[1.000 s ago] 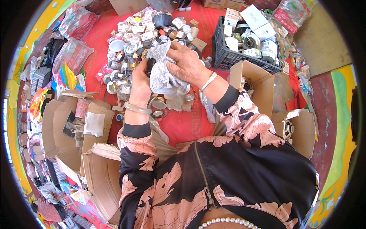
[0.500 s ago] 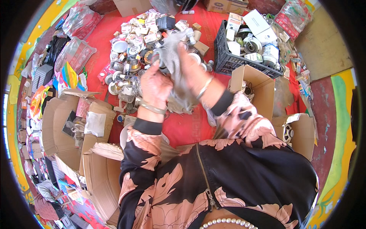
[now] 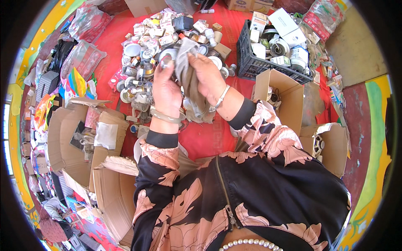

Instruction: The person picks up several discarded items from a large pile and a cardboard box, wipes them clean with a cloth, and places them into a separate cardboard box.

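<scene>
Two hands meet in front of you, above the near side of the heap of small parts. Your left hand is closed around a round ribbed part, thumb up on its near side; this looks like a steadying grip, though blur and the hand itself hide the fingers. Your right hand pinches a grey cloth, its upper end bunched beside the part and the rest hanging down, which probably leaves the cloth free to shift against it. Whether they touch, you cannot tell from here.

The heap lies on a red sheet, likely so loose pieces stay within reach. The black crate beyond your right hand keeps its boxes and parts penned in, and open cardboard boxes flank you, handy to either arm.
</scene>
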`<state>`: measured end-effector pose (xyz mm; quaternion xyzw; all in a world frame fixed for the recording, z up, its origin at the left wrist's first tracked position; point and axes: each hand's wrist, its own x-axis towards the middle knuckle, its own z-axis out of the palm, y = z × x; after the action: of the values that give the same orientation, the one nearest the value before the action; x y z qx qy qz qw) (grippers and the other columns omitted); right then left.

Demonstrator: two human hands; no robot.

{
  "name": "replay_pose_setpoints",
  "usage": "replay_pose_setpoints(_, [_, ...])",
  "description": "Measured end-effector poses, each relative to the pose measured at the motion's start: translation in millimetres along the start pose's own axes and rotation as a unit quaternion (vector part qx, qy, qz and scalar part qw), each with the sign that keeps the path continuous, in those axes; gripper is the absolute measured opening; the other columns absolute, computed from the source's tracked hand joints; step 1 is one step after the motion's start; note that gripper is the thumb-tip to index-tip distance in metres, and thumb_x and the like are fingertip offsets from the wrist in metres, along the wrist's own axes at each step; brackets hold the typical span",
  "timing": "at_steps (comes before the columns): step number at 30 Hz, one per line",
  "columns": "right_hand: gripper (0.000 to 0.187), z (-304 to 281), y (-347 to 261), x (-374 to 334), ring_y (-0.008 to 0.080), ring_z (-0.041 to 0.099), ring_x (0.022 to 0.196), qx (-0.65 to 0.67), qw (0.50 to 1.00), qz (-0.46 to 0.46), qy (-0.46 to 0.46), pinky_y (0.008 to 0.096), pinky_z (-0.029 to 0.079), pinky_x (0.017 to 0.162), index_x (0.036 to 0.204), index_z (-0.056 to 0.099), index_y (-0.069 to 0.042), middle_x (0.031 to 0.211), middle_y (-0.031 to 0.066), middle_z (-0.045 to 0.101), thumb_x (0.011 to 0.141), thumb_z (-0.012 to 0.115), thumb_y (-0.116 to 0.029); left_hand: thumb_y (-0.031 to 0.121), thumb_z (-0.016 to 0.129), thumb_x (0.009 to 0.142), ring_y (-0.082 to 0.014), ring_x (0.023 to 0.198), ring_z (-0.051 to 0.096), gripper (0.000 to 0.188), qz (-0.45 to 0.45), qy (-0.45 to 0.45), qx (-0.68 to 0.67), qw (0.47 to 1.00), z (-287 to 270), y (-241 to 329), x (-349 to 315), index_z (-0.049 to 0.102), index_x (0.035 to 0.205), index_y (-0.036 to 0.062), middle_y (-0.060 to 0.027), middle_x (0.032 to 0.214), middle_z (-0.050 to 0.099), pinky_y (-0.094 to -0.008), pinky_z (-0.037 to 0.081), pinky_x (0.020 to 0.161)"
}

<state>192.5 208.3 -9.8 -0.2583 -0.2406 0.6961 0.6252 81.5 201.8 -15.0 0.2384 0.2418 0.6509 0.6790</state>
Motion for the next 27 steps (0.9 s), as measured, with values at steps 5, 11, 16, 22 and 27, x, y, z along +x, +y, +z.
replay_pose_setpoints(5, [0.017,-4.4,-19.5,1.4,0.0168,0.058,0.063,-0.038,0.989,-0.02,0.141,0.0303,0.046,0.055,0.086,0.058,0.0,0.076,0.0079,0.062,0.085,0.057,-0.016,0.02,0.071,0.071,-0.0308,0.119,0.036,0.069,0.293,0.03,0.492,0.819,1.0,-8.6,-2.2,0.037,0.128,0.0012,-0.0205,0.129,0.036,-0.0378,0.03,0.098])
replay_pose_setpoints(11, [0.022,-12.4,-25.0,7.2,0.0135,0.053,0.055,-0.233,0.955,-0.065,0.172,0.0295,0.042,0.052,0.076,0.062,0.003,0.066,0.0077,0.06,0.084,0.057,-0.017,0.018,0.067,0.075,-0.0284,0.117,0.043,0.065,0.322,-0.181,0.612,0.7,13.6,4.4,-7.7,0.037,0.129,0.0,-0.0201,0.126,0.043,-0.0349,0.033,0.097])
replay_pose_setpoints(16, [0.027,-5.2,-55.3,6.2,0.0183,0.059,0.072,-0.149,0.968,-0.032,0.199,0.0319,0.047,0.065,0.095,0.059,0.002,0.088,0.01,0.062,0.086,0.052,-0.022,0.015,0.055,0.084,-0.0243,0.107,0.051,0.044,0.035,-0.048,0.148,0.987,1.8,8.0,-1.3,0.041,0.122,-0.0029,-0.0152,0.12,0.05,-0.038,0.043,0.091])
replay_pose_setpoints(22, [0.036,-23.3,-94.8,12.9,0.0259,0.058,0.094,0.048,0.978,-0.14,0.148,0.0404,0.047,0.083,0.109,0.053,-0.004,0.107,0.0107,0.059,0.093,0.04,-0.034,0.027,0.038,0.087,-0.0404,0.112,0.044,0.043,-0.097,-0.03,-0.266,0.959,-4.7,28.5,0.4,0.042,0.12,-0.0001,-0.0203,0.122,0.046,-0.0514,0.042,0.092])
replay_pose_setpoints(27, [0.043,16.1,-76.2,-9.5,0.0201,0.055,0.098,-0.03,0.978,-0.146,0.145,0.0324,0.043,0.088,0.113,0.05,0.001,0.11,0.0116,0.056,0.091,0.046,-0.036,0.03,0.038,0.09,-0.0397,0.114,0.043,0.044,-0.112,-0.041,-0.244,0.963,5.4,27.2,-0.6,0.042,0.122,0.0,-0.0203,0.124,0.044,-0.0534,0.04,0.093])
